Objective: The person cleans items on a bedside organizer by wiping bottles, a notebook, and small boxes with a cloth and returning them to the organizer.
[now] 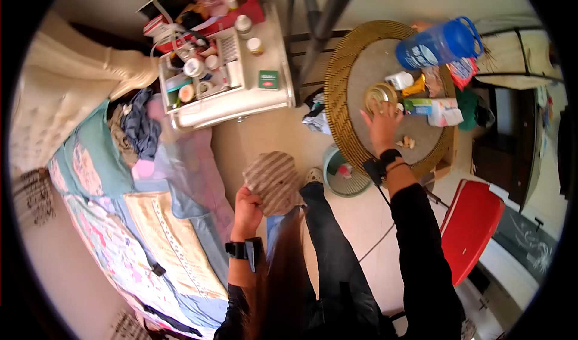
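Observation:
My left hand (245, 212) is closed on the edge of a brown-and-beige striped cloth (274, 180), which hangs over the floor between the bed and the round table. Its folded, rounded shape could be a cap or a rag; I cannot tell which. Over the round table (361, 117), my right hand (383, 126) has its fingers spread, with the tips at a round gold-coloured tin or dish (380, 92). Beside that hand lie a green-and-blue box (418, 106), a white bottle (398, 80) and some small pale pieces (407, 142).
A large blue water jug (438, 45) lies at the table's far side. Below the rim stands a green basket (346, 174), near a red stool (472, 231). To the left are a white cabinet (265, 99) crowded with bottles and a bed (174, 237) with folded cloths.

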Motion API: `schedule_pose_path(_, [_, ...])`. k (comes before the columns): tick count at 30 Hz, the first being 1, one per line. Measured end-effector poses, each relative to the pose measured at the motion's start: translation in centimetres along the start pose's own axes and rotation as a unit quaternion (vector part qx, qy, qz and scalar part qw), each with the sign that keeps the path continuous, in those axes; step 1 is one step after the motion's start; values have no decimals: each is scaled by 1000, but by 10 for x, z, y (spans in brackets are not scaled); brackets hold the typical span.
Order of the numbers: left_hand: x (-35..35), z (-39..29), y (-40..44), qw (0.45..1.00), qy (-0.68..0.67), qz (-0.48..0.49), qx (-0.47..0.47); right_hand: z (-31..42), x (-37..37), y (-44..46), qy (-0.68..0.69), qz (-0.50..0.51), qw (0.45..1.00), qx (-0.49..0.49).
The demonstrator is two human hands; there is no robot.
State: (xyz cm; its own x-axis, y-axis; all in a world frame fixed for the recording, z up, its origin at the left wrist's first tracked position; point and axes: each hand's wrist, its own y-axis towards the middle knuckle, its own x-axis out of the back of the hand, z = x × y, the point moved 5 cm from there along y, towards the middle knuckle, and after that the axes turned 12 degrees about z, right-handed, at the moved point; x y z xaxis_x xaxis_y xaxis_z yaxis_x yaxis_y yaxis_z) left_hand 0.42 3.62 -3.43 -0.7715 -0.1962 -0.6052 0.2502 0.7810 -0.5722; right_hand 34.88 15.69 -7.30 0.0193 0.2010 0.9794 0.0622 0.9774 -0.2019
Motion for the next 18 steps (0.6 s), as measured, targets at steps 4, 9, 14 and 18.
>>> schedule_pose_path(4, [-11,-5,2,999,-44,29,-9,32,30,-26,80,-100,992,-14])
schedule_pose_path(9, [-57,-9,-10,968,-193,153,-36,91,10,-122,706,183,684,-21])
schedule_pose_path(14, [-67,9,-16,958,-223,178,5,151,42,-185,912,290,252,-146])
schedule_pose_path(18, [-51,24,-23,967,-205,141,50,160,59,-184,880,317,334,-112])
